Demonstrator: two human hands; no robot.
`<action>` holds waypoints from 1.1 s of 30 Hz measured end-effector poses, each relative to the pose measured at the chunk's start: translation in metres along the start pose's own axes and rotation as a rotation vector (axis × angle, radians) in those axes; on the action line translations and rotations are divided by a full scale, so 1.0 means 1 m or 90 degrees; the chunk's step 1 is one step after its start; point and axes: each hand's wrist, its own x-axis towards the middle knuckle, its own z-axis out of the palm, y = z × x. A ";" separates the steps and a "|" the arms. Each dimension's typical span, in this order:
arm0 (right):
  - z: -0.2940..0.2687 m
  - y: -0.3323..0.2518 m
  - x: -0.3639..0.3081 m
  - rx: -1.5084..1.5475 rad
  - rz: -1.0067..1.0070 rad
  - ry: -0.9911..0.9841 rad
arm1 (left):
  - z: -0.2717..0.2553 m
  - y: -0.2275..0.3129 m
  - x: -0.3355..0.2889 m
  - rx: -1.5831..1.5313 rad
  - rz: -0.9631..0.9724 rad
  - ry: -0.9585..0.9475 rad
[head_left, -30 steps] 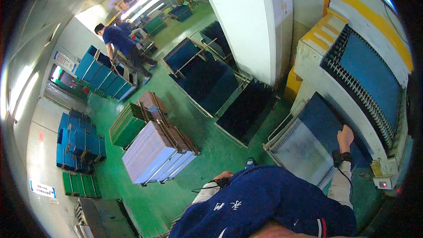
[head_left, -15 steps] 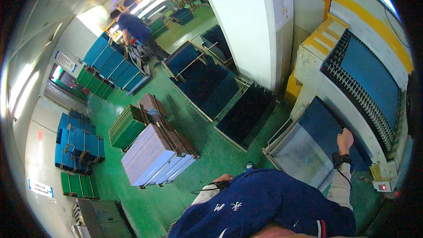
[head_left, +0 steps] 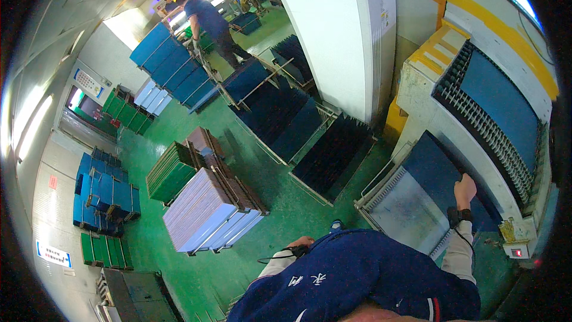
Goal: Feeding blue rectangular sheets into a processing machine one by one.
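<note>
Since 1 second before, a distant person had walked farther off while the right hand slid up the blue panel in the rack, flat, grip released; left hand loosely curled, holding nothing.

Panel on rack (right of pallets)
</note>
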 end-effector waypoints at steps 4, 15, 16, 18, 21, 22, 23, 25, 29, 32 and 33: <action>0.004 0.008 -0.001 -0.014 0.014 0.002 | 0.000 0.026 -0.015 -0.036 -0.027 0.039; 0.009 0.009 -0.001 -0.021 0.008 0.012 | 0.006 0.008 0.002 0.022 -0.028 0.065; 0.007 0.005 -0.001 -0.010 -0.002 0.011 | 0.007 -0.007 0.010 0.013 -0.026 0.066; 0.008 0.004 0.002 -0.013 0.003 0.008 | 0.009 -0.014 0.015 -0.002 -0.023 0.059; 0.010 0.008 -0.001 -0.014 -0.006 0.043 | 0.008 -0.003 0.011 -0.009 -0.025 0.051; 0.009 0.007 -0.001 -0.010 -0.017 0.060 | 0.008 -0.005 0.011 -0.009 -0.023 0.056; 0.009 0.005 0.000 -0.010 -0.013 0.048 | 0.008 -0.007 0.010 -0.009 -0.021 0.062; 0.002 -0.001 0.000 -0.012 -0.008 0.023 | 0.008 -0.006 0.006 -0.011 -0.021 0.063; 0.009 0.012 -0.002 -0.028 0.002 0.045 | 0.003 0.043 -0.029 -0.017 -0.067 0.075; 0.014 0.012 0.002 -0.022 -0.016 0.071 | 0.004 0.037 -0.027 -0.056 -0.057 0.077; 0.012 0.011 0.002 -0.026 -0.016 0.064 | 0.003 0.036 -0.025 -0.057 -0.051 0.065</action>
